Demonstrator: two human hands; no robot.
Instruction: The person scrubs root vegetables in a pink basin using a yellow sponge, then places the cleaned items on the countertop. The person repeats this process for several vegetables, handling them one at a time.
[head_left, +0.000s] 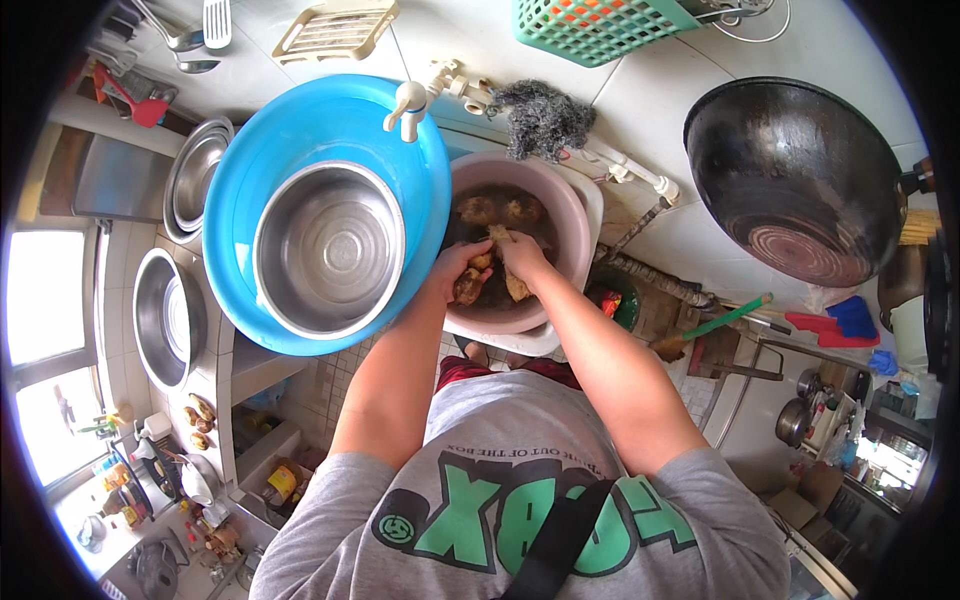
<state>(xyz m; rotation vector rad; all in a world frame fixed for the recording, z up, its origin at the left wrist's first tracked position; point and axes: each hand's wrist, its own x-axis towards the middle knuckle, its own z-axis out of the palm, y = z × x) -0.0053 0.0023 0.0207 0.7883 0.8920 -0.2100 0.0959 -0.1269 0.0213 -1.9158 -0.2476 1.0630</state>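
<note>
A pink plastic basin (574, 225) of murky brown water lies before me, set in a white sink (595, 199). My left hand (452, 268) holds a muddy, knobby root vegetable (469, 287), likely a potato, with a paler yellow patch on it. Pinched in my right hand (525, 259) is a rough yellowish scrubber (516, 287), possibly loofah, whose ends stick out above and below my fingers. Both hands are close together over the water. More brown root vegetables (477, 211) lie partly sunk at the basin's far side.
Left of the pink basin, a blue plastic basin (322, 112) holds a metal bowl (341, 251) under a tap (410, 105). A black wok (787, 172) hangs at right. Dark wire scourers (544, 116) hang above the pink basin. Several root vegetables (199, 414) lie on the left counter.
</note>
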